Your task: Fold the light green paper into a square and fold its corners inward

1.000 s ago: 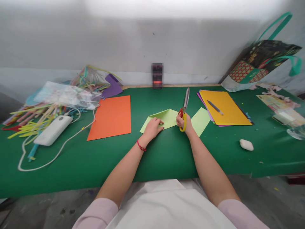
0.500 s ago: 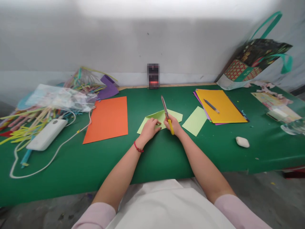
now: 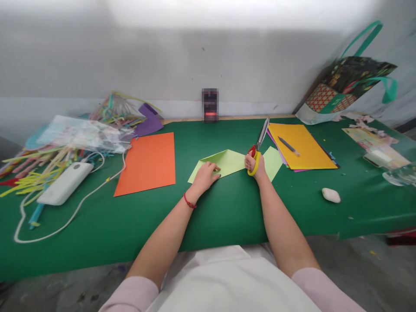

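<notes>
A folded sheet of light green paper (image 3: 229,162) lies at the middle of the table, its upper edge slightly raised. Resting on its left part is my left hand (image 3: 206,176), fingers spread and loosely bent. My right hand (image 3: 256,167), at the sheet's right end, is closed round a pair of scissors (image 3: 262,136) with yellow and red handles; the blades point up and away and look closed. Another piece of light green paper (image 3: 273,162) lies flat just right of that hand, partly covered by it.
An orange sheet (image 3: 147,162) lies left on the green table (image 3: 214,216). A power bank (image 3: 65,184) with a white cable sits by a heap of coloured strips. At right are yellow paper (image 3: 302,147) with a pen (image 3: 288,146), a white case (image 3: 331,195) and a bag (image 3: 338,93).
My right hand has moved right with the scissors, off the middle of the folded green paper to its right end. My left hand has stayed in place on the paper.
</notes>
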Motion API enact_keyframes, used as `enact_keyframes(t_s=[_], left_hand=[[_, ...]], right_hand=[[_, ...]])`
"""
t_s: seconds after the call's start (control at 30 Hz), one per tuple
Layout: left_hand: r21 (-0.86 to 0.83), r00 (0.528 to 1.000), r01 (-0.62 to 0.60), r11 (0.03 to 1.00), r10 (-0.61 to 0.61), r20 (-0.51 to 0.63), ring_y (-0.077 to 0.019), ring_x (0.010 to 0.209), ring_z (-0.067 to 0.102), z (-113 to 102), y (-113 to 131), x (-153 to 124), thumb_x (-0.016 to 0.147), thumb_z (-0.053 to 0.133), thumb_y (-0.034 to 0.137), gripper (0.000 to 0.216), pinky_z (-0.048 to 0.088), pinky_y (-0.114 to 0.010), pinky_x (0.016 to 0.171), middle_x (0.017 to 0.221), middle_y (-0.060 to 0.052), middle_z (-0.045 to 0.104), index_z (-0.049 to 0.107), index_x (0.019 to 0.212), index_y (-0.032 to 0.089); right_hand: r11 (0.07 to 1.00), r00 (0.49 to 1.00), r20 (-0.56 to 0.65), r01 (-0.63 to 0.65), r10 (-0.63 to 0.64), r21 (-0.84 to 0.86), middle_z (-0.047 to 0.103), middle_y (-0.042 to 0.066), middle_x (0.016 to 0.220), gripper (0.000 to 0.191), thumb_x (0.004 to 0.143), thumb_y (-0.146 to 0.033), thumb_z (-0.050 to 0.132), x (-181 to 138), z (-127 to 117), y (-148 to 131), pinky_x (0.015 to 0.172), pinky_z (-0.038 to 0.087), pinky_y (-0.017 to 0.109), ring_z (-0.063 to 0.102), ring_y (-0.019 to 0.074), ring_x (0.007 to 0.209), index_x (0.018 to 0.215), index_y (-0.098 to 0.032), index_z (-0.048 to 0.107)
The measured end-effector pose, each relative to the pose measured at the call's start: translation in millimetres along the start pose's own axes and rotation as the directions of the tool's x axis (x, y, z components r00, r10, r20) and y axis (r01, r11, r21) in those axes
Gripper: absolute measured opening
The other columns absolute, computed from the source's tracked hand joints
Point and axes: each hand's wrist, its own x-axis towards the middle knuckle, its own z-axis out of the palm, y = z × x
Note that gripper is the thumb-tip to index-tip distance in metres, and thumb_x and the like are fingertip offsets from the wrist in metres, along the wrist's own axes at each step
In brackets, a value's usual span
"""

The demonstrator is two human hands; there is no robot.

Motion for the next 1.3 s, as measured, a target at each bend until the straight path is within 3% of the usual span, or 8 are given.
enact_keyframes(t_s=[0.4,0.67,0.87,1.0,1.13,1.3], left_hand=[[0.002,1.000,0.014,1.000,-0.014,0.020,-0.0221,0.092,0.056,-3,3,0,0.078,0.063,0.019,0.014,0.047,-0.036,0.080,0.090,-0.003,0.055,0.060,0.091,0.021],[-0.009,0.998,0.034,0.999,-0.034,0.046,-0.0225,0.093,0.055,-6,6,-1,0.078,0.062,0.019,0.014,0.046,-0.036,0.082,0.092,-0.004,0.055,0.059,0.092,0.020],[-0.012,0.999,0.031,0.999,-0.031,0.032,-0.0228,0.093,0.055,-4,5,-1,0.079,0.062,0.020,0.014,0.046,-0.036,0.082,0.092,-0.004,0.056,0.060,0.092,0.020],[-0.008,0.999,0.024,1.000,-0.024,0.032,-0.0229,0.093,0.055,-4,6,-1,0.079,0.063,0.020,0.014,0.046,-0.036,0.081,0.091,-0.004,0.056,0.060,0.092,0.019],[0.007,0.999,0.015,1.000,-0.015,0.030,-0.0230,0.092,0.055,-3,5,0,0.078,0.063,0.020,0.016,0.045,-0.036,0.081,0.091,-0.004,0.055,0.060,0.093,0.019],[0.035,1.000,-0.004,0.999,0.003,0.017,-0.0225,0.090,0.055,1,3,2,0.077,0.065,0.018,0.013,0.046,-0.037,0.081,0.089,-0.004,0.055,0.059,0.089,0.018]], right_hand=[[0.999,0.995,-0.096,0.000,0.005,0.054,0.026,-0.014,0.041,0.040,0.059,-0.021,0.066,-2,-8,-4,0.033,0.015,0.017,0.023,0.0042,0.033,0.065,-0.025,0.027],[0.946,0.985,-0.148,0.128,-0.087,0.299,0.021,-0.014,0.039,0.048,0.060,-0.026,0.068,-3,1,-12,0.029,0.015,0.016,0.017,0.0029,0.031,0.062,-0.024,0.020],[0.983,0.996,-0.082,-0.028,0.044,0.183,0.027,-0.015,0.037,0.043,0.055,-0.023,0.070,0,8,-4,0.029,0.017,0.013,0.022,0.0022,0.029,0.062,-0.024,0.027],[0.982,0.998,-0.017,-0.063,0.067,0.176,0.027,-0.015,0.037,0.043,0.056,-0.024,0.070,-3,9,-2,0.029,0.017,0.014,0.022,0.0021,0.029,0.061,-0.024,0.028],[0.976,0.983,0.163,-0.110,0.080,0.186,0.026,-0.015,0.036,0.044,0.058,-0.028,0.070,-11,25,2,0.029,0.014,0.015,0.019,0.0020,0.028,0.061,-0.024,0.027],[0.980,0.915,0.391,-0.160,0.102,0.120,0.030,-0.015,0.037,0.041,0.061,-0.031,0.069,-25,58,11,0.029,0.015,0.017,0.021,0.0022,0.028,0.062,-0.024,0.028]])
